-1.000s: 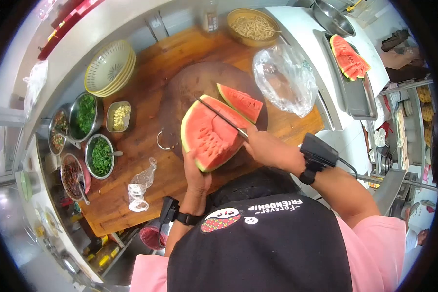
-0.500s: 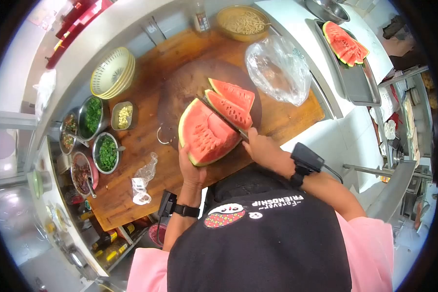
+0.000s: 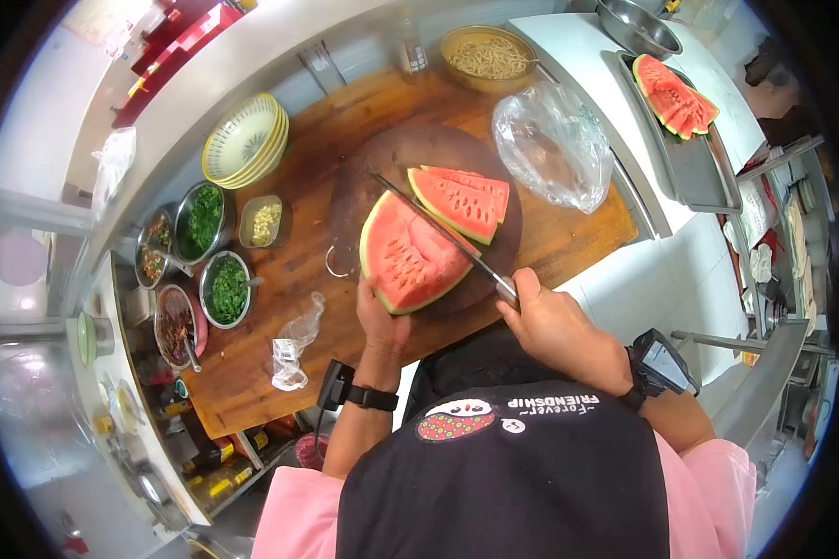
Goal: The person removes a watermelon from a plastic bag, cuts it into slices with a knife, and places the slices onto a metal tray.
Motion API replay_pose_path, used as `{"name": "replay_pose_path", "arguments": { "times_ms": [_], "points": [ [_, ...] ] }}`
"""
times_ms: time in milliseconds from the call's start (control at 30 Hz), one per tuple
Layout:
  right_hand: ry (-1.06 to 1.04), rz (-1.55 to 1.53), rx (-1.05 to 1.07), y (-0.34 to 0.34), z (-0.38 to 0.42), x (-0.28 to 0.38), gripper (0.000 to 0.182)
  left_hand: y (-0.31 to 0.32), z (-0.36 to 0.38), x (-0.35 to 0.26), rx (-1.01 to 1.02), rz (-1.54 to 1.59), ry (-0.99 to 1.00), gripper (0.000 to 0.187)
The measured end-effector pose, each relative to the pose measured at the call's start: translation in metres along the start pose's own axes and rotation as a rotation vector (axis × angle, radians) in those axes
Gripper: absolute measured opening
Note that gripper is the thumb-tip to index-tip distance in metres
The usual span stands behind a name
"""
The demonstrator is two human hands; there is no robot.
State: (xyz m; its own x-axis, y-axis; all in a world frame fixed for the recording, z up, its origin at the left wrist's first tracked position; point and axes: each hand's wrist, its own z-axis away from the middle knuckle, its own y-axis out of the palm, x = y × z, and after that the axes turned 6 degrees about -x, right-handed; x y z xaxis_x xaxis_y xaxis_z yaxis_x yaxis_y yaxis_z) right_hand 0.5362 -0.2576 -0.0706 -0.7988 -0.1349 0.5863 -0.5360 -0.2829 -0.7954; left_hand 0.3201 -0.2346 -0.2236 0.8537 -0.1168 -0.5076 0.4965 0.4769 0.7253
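My left hand (image 3: 382,321) grips the near rind side of a large watermelon piece (image 3: 408,263), its red face up on a round dark cutting board (image 3: 364,172). In my right hand (image 3: 557,326) is a knife (image 3: 488,271), held by its handle. The long blade slants along the right edge of the large piece, its tip toward the upper left. Right beyond the blade lie cut watermelon slices (image 3: 459,205), leaning over one another.
A clear plastic bag (image 3: 555,149) and a bowl of noodles (image 3: 489,58) are at the back right. Stacked bowls (image 3: 247,140), chopped greens (image 3: 226,291) and a small tub (image 3: 261,222) stand left. More watermelon (image 3: 671,98) sits in a metal tray (image 3: 690,177).
The newest slice has tipped away from the large piece onto the other slice. My right hand has drawn the knife back toward me and right; the left keeps its hold. The view has shifted slightly.
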Motion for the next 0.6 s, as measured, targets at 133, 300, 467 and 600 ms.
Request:
{"name": "replay_pose_path", "arguments": {
  "times_ms": [133,300,467,600],
  "points": [
    [0.052,0.026,0.034,0.008,0.0,0.0,0.026,0.007,0.003,0.0,-0.066,-0.003,-0.004,0.039],
    [0.069,0.026,0.026,0.018,-0.002,0.0,0.025,0.011,0.007,-0.002,-0.005,-0.088,0.03,0.038],
    [0.027,0.024,-0.001,0.035,-0.012,-0.007,0.026,0.008,0.005,-0.002,-0.031,-0.092,0.035,0.035],
    [-0.037,0.021,-0.023,0.06,-0.035,-0.017,0.026,0.003,0.005,-0.004,0.001,-0.135,0.026,0.033]
  ]
}}
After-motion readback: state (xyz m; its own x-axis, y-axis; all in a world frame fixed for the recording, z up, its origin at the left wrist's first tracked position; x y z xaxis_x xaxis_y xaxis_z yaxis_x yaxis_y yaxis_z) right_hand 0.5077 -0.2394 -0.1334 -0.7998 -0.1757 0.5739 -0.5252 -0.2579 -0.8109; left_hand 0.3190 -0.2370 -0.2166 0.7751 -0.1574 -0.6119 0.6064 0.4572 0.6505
